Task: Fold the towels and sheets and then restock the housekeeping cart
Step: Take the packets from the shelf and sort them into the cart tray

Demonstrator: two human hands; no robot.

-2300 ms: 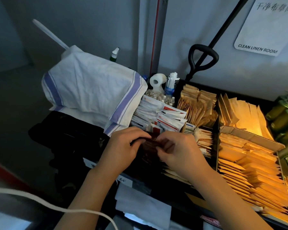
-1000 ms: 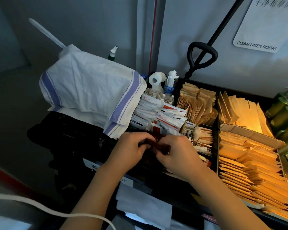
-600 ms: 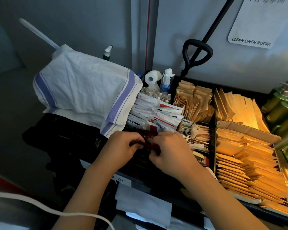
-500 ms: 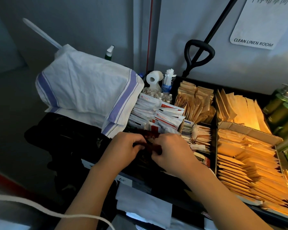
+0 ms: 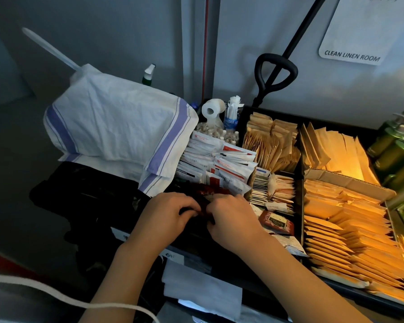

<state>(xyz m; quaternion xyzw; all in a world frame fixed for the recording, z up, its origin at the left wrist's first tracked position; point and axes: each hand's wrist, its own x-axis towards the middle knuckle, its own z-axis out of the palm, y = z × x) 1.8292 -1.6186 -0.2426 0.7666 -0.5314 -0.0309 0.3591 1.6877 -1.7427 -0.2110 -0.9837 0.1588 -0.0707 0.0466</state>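
My 2 hands meet over the front of the cart tray (image 5: 299, 159): my left hand (image 5: 166, 217) and right hand (image 5: 233, 220) both have fingers curled around dark red sachets (image 5: 204, 201), pinching them between us in the near compartment. 1 more red sachet (image 5: 275, 221) lies flat just right of my right hand. Behind my hands stand white packets (image 5: 219, 159) with red print, too many to count. 1 white towel (image 5: 117, 127) with purple stripes is draped at the tray's left end, touching the white packets. 1 paper roll (image 5: 211, 110) and 1 small bottle (image 5: 231, 122) stand behind them. To the right, brown packets (image 5: 268, 141) fill 1 compartment, and tan envelopes (image 5: 341, 229) pack a cardboard box. Green bottles (image 5: 397, 150), at least 3, stand at the far right edge. 1 wall sign (image 5: 359, 31) reads "CLEAN LINEN ROOM".
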